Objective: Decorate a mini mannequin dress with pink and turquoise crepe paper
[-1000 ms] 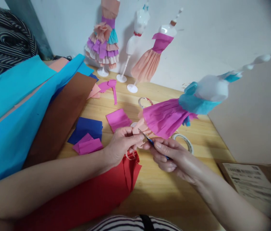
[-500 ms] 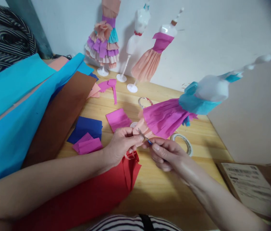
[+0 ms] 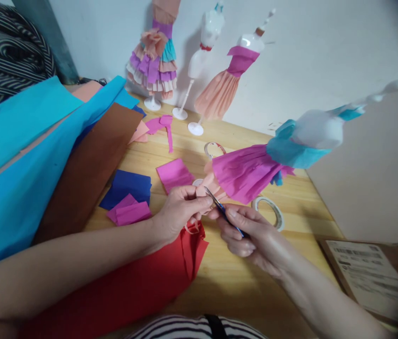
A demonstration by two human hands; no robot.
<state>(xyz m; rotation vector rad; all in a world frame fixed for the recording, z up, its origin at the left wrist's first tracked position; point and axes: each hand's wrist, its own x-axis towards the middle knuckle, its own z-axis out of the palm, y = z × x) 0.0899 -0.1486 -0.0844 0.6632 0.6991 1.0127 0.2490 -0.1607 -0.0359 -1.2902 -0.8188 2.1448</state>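
My right hand (image 3: 243,228) is closed on small blue-handled scissors (image 3: 222,211), their blades pointing away and looking closed. The tip lies against peach crepe paper (image 3: 209,184) under the magenta skirt (image 3: 243,174) of a tilted dress form. My left hand (image 3: 185,207) pinches the edge of that peach paper, close to the blades. A turquoise bodice (image 3: 296,149) covers the form's upper part. A thin peach strip (image 3: 192,228) hangs below my left fingers, over folded red paper (image 3: 142,287).
Three dress forms (image 3: 216,89) stand along the wall. Turquoise (image 3: 19,101) and brown paper (image 3: 93,165) sheets lie at left, with navy (image 3: 128,188) and magenta (image 3: 174,174) pieces nearer the middle. A tape roll (image 3: 271,212) lies beyond my right hand. A cardboard box (image 3: 333,268) is at right.
The scissor blades have come together, and more of the blue handles shows in my right hand. My left hand keeps its pinch on the peach paper. The view has shifted slightly.
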